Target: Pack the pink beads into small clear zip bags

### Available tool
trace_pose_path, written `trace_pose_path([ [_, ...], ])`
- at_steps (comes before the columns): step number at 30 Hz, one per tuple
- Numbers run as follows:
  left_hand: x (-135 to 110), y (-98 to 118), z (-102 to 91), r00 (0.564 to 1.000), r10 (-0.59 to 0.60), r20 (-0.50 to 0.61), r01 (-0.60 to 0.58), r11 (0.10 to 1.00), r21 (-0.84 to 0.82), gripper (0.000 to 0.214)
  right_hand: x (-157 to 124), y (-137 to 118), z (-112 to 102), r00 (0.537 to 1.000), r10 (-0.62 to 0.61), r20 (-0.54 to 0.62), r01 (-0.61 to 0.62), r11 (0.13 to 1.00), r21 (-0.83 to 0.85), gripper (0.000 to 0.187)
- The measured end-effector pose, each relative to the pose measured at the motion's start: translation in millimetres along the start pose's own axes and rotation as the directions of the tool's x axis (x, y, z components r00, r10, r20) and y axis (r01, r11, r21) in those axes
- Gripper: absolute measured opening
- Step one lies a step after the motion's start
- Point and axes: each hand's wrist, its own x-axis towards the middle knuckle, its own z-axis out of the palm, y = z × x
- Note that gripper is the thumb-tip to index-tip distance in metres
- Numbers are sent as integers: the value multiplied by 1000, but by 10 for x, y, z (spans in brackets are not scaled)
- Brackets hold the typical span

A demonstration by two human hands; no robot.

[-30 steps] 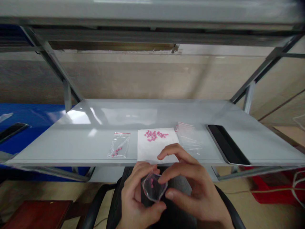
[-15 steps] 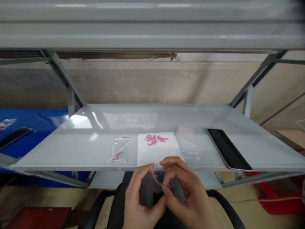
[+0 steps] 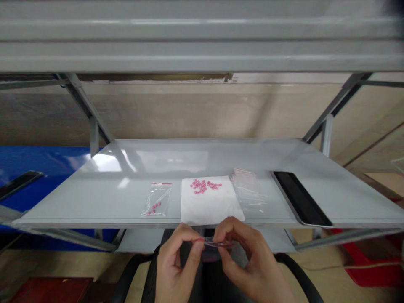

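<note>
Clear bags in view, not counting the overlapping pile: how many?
2. One flat bag with pink pieces left of the white paper; one held bag in the left hand and right hand. Others may be hidden.

A small, clear plastic bag [image 3: 209,254] hangs upright in the near centre, its rim stretched nearly flat between left hand [image 3: 180,264] and right hand [image 3: 250,260]; blurred pink shows low inside.

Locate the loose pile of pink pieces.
In the head view, the pink pile lies on the far half of the white sheet, left of the clear bags.
</note>
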Motion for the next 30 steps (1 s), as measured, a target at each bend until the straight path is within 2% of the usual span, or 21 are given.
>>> trace_pose_path([
  [4,0,-29,19,990,140,26,-142,987,79,10,8,4,18,999,-30,-23,28,998,-63,25],
  [7,10,-23,39,966,253,48,-257,959,120,13,34,10,71,998,-46,-51,44,998,-41,21],
  [10,25,-12,45,951,302,66,-308,941,137,14,59,14,123,995,-74,-72,76,997,20,19],
  [14,23,-20,33,959,278,55,-283,947,151,14,69,30,140,989,-104,-106,113,990,85,21],
  [24,-5,-41,27,979,204,6,-204,974,99,13,99,137,150,997,-27,-71,43,973,226,19],
  [30,-13,-20,2,975,223,-10,-221,970,102,14,108,197,163,998,-6,-65,22,968,250,19],
])
